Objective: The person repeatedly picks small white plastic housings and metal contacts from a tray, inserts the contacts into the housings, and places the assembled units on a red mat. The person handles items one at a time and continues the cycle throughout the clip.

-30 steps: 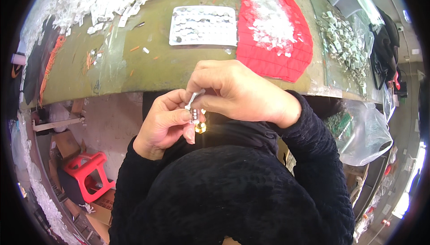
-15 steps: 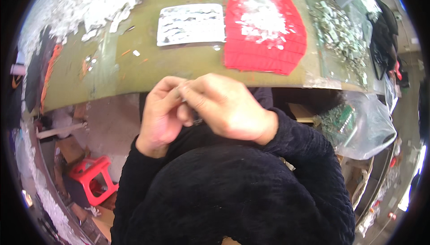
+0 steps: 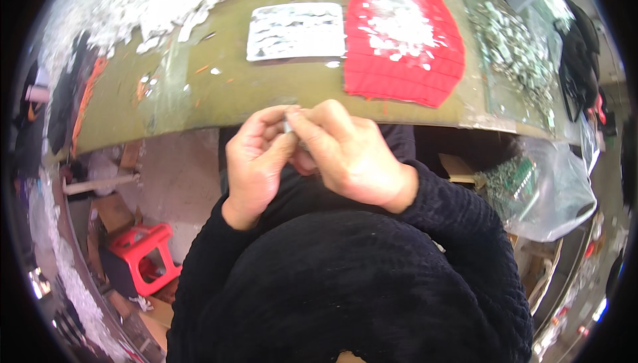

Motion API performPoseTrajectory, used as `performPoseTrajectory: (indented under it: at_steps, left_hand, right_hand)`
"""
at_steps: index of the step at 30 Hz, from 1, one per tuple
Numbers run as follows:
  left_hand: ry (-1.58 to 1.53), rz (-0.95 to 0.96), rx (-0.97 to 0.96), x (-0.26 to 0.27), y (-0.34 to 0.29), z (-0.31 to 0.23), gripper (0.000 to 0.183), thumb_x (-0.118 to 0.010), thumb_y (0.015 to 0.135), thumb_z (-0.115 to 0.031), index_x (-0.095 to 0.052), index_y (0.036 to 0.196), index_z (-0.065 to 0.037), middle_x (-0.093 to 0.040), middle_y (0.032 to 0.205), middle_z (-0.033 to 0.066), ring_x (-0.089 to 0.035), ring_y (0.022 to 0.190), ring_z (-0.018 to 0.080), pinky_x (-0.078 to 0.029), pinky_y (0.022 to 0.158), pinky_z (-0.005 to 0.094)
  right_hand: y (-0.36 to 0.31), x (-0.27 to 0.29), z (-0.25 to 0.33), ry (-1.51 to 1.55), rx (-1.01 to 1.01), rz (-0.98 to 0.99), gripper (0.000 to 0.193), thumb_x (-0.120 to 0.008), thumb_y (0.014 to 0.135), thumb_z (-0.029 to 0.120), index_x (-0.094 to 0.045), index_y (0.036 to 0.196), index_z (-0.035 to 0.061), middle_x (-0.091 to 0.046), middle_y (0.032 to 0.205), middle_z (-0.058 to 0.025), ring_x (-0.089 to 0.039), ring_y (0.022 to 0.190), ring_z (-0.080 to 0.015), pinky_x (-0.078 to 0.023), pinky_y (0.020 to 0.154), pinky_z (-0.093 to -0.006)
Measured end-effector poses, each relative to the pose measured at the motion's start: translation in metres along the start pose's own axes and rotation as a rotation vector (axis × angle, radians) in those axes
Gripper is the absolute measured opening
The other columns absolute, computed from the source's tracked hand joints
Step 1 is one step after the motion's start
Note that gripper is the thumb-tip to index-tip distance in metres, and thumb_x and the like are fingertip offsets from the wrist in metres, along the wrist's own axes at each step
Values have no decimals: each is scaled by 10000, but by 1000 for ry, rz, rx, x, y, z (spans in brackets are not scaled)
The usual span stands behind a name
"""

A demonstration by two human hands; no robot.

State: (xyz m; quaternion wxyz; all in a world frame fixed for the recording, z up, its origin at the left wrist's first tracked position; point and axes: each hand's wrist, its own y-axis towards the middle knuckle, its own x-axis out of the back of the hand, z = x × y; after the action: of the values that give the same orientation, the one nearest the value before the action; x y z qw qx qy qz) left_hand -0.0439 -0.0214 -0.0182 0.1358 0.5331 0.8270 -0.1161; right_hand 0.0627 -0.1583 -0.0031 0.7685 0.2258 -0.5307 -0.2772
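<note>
Just off the table's near edge, my left hand (image 3: 259, 164) and my right hand (image 3: 349, 154) meet fingertip to fingertip. Between their pinched fingers shows a small whitish piece (image 3: 288, 126); most of it is covered, so its kind cannot be made out. Both hands are closed around it. Beyond them on the table lies a white tray (image 3: 266, 52) with rows of silvery pieces. To its right a red cloth (image 3: 372, 87) carries a heap of small white flat pieces (image 3: 402, 24).
A large pile of white pieces (image 3: 139, 4) covers the table's far left. Small pale and greenish parts (image 3: 515, 47) lie at the right. Below the table are a red plastic stool (image 3: 147, 260) at left and a clear bag (image 3: 558, 197) with green circuit boards at right.
The view has shifted slightly, so the table things appear further right. My fingers have changed their grip, and the whitish piece between them now shows more clearly.
</note>
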Motion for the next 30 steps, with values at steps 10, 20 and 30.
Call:
performPoseTrajectory:
  at_steps: [10,20,30]
  left_hand:
    - [182,52,-37,-5,11,6,297,-529,980,19,-522,1273,68,-672,1028,129,-687,753,171,-567,622,268]
    - [-69,57,133,-5,18,3,367,-524,1026,-173,-534,1301,69,-691,903,141,-684,671,195,-562,564,285]
    - [-579,132,371,3,17,11,374,-575,985,-158,-532,1286,59,-672,1068,231,-559,491,129,-500,422,256]
  right_hand:
    - [-11,-4,-4,-44,-104,-58,486,-645,725,49,-558,1172,-121,-538,905,-151,-606,624,-247,-504,505,-340]
    - [-17,0,-13,87,-223,-84,502,-723,719,7,-595,1204,2,-617,972,-109,-665,722,-278,-558,585,-350]
    - [-45,79,-74,-170,-406,-253,204,-668,824,-15,-645,1020,35,-630,909,-145,-637,801,-325,-532,678,-381]
